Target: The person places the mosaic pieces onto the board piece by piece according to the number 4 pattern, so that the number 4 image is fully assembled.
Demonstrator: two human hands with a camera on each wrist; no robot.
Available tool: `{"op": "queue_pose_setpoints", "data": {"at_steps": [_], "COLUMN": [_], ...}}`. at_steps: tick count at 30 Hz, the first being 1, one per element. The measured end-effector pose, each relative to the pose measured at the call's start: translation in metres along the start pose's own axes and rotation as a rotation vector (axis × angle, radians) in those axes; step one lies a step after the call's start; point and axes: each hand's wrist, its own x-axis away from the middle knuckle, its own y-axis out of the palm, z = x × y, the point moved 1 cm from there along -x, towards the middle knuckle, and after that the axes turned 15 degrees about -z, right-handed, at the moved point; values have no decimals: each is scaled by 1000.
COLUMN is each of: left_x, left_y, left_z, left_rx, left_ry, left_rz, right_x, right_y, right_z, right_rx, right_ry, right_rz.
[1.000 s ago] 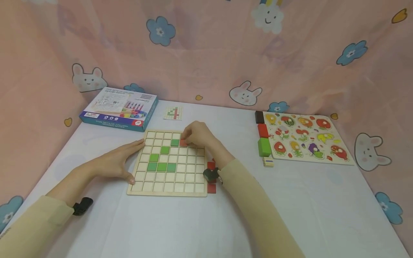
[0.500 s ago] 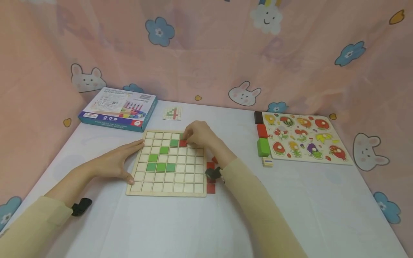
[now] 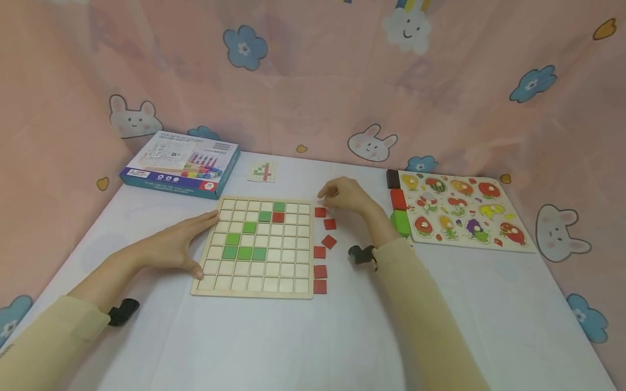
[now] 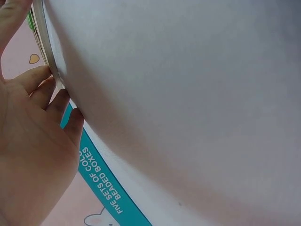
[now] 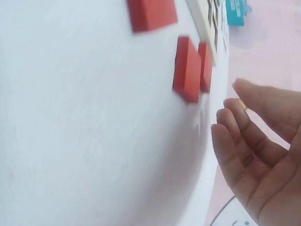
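A wooden grid board [image 3: 251, 294] lies on the table with several green tiles [image 3: 245, 253] and one red tile [image 3: 277, 217] in its squares. My left hand [image 3: 168, 247] rests along the board's left edge, thumb and fingers spread and touching it. Off the upper right corner hovers my right hand [image 3: 347, 195], near the topmost of several loose red tiles [image 3: 330, 224] beside the board. In the right wrist view its fingers [image 5: 230, 146] are loosely bent, apart from the red tiles [image 5: 186, 70], and nothing shows held between them.
Behind the board lie a small pattern card [image 3: 262, 171] and a bead-set box [image 3: 181, 163]. To the right is a fruit puzzle board [image 3: 464, 212], with a black block [image 3: 393, 178], a red block [image 3: 398, 199] and a green block [image 3: 400, 223] along its left side.
My right hand has let go of the red tile in the grid and moved right, off the board. The loose red tiles it covered now show. My left hand has stayed in place.
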Motion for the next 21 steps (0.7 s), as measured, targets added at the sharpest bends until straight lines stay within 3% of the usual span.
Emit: {"op": "queue_pose_setpoints", "data": {"at_steps": [10,21], "left_x": [-1,-1], "left_y": [1,1], "left_z": [-1,-1], "left_rx": [-2,-16], "left_ry": [-3,-6], "left_rz": [3,8], "right_x": [-2,-1], "right_y": [7,15], "right_z": [14,7], "right_rx": [-11,19], "right_ry": [19,15], "right_rz": [-119,-46]}}
